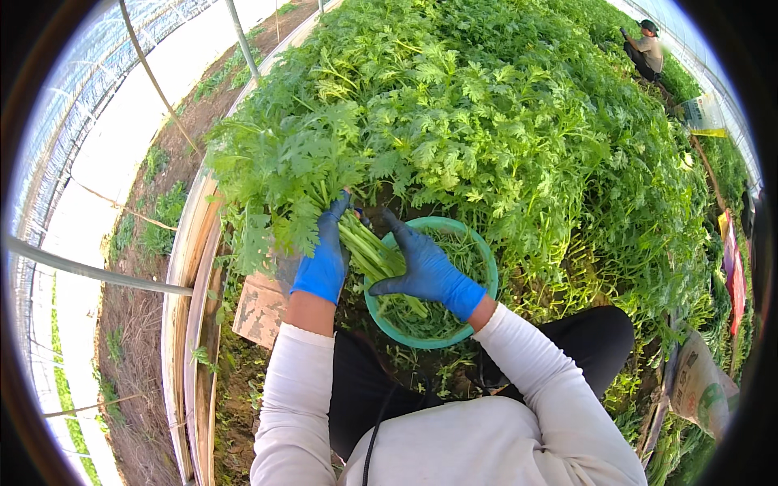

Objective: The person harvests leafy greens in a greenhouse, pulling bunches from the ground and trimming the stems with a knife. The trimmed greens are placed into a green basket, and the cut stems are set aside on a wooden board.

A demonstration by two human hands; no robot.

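My left hand (328, 249), in a blue glove, is closed around a bunch of leafy green stems (364, 246). The bunch's lobed leaves fan out to the upper left, and its cut ends point down to the right. My right hand (419, 261), gloved too, has thumb and fingers spread beside the lower stems; whether it touches them I cannot tell. Beneath it stands a round green plastic basin (493, 267) holding loose green trimmings (453, 310). Dense leafy plants (462, 121) grow just beyond the basin.
A worn cardboard-like piece (261, 310) lies left of my left wrist. Wooden boards (191, 328) edge the bed, with a metal pole (103, 273) crossing them. A printed sack (699, 383) is at the lower right. Another person (647, 51) crouches at the upper right.
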